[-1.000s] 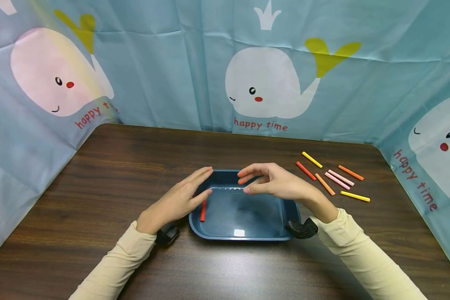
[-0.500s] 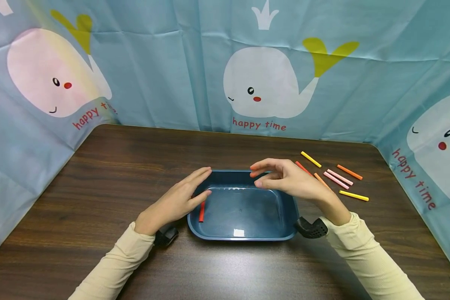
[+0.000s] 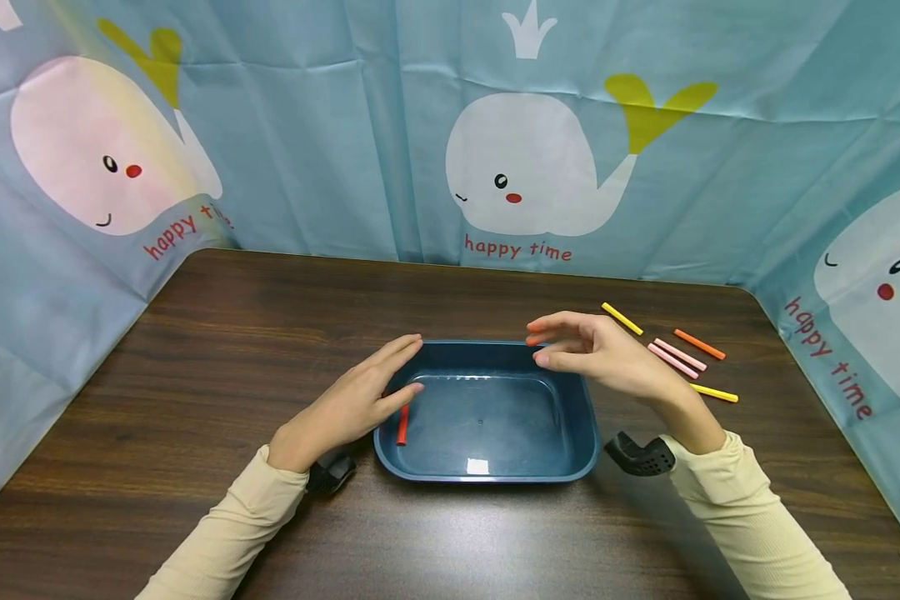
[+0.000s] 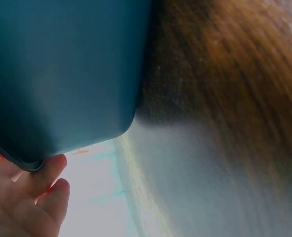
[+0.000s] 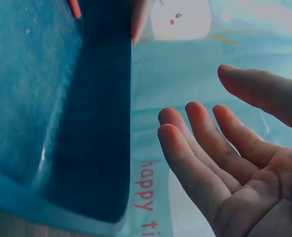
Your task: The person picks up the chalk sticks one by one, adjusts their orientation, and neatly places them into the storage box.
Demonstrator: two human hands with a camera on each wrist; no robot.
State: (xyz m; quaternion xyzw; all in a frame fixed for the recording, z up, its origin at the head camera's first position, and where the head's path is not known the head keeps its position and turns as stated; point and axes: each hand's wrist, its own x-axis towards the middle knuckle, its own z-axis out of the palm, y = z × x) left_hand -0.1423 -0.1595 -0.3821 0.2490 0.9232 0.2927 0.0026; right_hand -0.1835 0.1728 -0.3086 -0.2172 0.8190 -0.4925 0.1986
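Note:
A deep blue plastic tray sits on the table, with a short red stick lying inside along its left wall. My left hand grips the tray's left rim, thumb over the inside and fingers along the outer back corner; its fingertips show beneath the rim in the left wrist view. Above the tray's back right corner my right hand hovers with loosely bent fingers and nothing in it. Its thumb and fingers stand apart in the right wrist view.
Right of the tray lie two pink sticks, an orange stick and two yellow ones, including a yellow stick farther back. The right hand hides part of that area. A blue whale-print curtain stands behind the brown table.
My right hand has moved rightward from over the tray toward the loose sticks, now covering a red and an orange one. The left hand keeps its place on the rim.

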